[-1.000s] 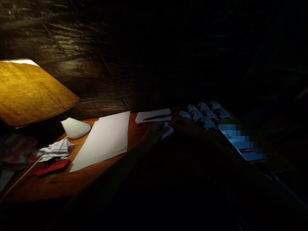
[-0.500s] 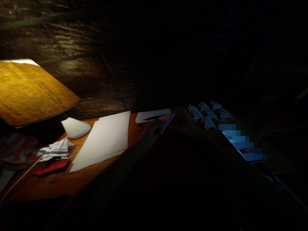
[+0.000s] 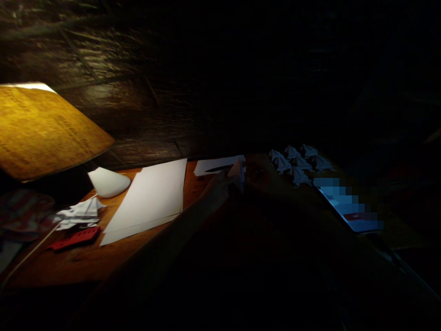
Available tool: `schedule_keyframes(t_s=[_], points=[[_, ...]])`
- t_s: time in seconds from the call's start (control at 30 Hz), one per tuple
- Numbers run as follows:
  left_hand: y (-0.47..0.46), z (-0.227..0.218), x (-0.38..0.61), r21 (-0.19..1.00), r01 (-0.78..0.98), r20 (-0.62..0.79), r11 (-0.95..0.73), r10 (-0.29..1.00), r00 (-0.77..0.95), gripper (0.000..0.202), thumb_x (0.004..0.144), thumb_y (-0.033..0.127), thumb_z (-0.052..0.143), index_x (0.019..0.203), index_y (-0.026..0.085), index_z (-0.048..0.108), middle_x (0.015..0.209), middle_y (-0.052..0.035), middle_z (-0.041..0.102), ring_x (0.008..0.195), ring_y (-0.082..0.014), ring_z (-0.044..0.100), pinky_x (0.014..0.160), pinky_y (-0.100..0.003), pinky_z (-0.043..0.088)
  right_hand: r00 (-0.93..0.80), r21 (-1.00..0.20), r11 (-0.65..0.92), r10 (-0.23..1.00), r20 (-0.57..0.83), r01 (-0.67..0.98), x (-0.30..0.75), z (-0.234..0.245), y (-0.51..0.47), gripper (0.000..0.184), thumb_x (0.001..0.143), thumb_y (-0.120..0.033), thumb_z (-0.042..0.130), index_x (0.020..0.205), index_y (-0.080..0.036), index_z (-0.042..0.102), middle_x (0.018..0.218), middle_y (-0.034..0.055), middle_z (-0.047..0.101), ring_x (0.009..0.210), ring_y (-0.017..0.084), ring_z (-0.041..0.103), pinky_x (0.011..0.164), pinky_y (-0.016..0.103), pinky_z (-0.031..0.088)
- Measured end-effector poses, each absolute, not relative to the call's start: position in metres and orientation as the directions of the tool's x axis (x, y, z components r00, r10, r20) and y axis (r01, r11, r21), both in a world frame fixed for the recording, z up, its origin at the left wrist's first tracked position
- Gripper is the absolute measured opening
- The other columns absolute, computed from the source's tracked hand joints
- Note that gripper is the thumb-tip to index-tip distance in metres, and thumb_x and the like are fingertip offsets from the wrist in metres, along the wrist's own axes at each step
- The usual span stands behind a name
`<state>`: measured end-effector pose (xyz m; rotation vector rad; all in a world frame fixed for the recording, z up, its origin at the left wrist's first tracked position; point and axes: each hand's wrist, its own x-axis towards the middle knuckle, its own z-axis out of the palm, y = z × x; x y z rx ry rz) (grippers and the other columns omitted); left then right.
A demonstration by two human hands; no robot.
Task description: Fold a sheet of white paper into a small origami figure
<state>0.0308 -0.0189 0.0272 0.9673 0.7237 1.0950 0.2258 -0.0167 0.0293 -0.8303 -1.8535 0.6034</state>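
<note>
Two hands at mid-table (image 3: 86, 262), meeting on one small paper piece (image 3: 238, 171). Very dim light; detail ltd.

1. Small paper piece: white, part-folded, lifted off the tabletop, standing near upright. Long axis approx. vertical, slight tilt. Position: betw. both hands, straight ahead of wearer, just in front of loose sheet w/ dark tool (image 3: 215, 166).
2. Left hand (image 3: 217, 189): in from lower left, piece lying to its right & a bit above. Fingers drawn together, clamped on piece's left/lower edge. Better lit of the pair, w/ the clearer hold.
3. Right hand (image 3: 263, 177): at piece's right side, equally close, touching or nearly so. Fingers pinched or apart: cannot tell, too dark.
4. Folded paper figures (image 3: 298, 163): cluster, several pcs, just right of right hand, toward far edge.
5. Stack of white sheets (image 3: 151, 197): flat, left of left hand, apart from it.
6. Lampshade (image 3: 41, 131): amber, far left, lit.
7. White cone (image 3: 108, 182): under lampshade, beside stack.
8. Crumpled paper (image 3: 81, 212), w/ red flat object (image 3: 76, 239) just in front; both well apart from hands.
9. Blue flat item (image 3: 347, 207): blurred out, right of hands, near table edge.
</note>
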Motion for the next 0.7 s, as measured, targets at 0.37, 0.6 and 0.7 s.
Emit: schedule_keyframes(t_s=[0.37,0.6,0.7], points=[[-0.0186,0.0229,0.032,0.921,-0.366,-0.018,0.137,0.95,0.311,0.042,0.072,0.011,0.076,0.112,0.013,0.062,0.111,-0.0097,0.07,0.096,-0.0204,0.067,0.086,-0.032,0.053,-0.316,-0.762,0.618,0.774,0.548,0.193,0.2258,0.033,-0.0187,0.043,0.074,-0.018,0.066,0.115,-0.026,0.059,0.115,0.007,0.049,0.091,0.019,0.058,0.078,0.036,0.054],[-0.0188,0.0185,0.0311,0.931,-0.342,0.002,0.13,0.933,0.361,0.048,0.073,0.015,0.08,0.117,0.015,0.061,0.115,-0.0102,0.069,0.101,-0.0225,0.067,0.09,-0.035,0.053,-0.316,-0.752,0.633,0.763,0.564,0.185,0.2259,0.0333,-0.0178,0.044,0.071,-0.013,0.064,0.112,-0.026,0.06,0.112,0.006,0.05,0.091,0.019,0.058,0.077,0.035,0.053],[-0.0175,0.0169,0.0312,0.926,-0.356,0.004,0.129,0.936,0.351,0.049,0.071,0.015,0.083,0.116,0.015,0.062,0.113,-0.0094,0.07,0.102,-0.023,0.068,0.091,-0.035,0.054,-0.306,-0.733,0.653,0.749,0.587,0.191,0.2251,0.0337,-0.0177,0.04,0.07,-0.01,0.061,0.107,-0.025,0.062,0.112,0.0061,0.05,0.09,0.018,0.059,0.076,0.033,0.052]])
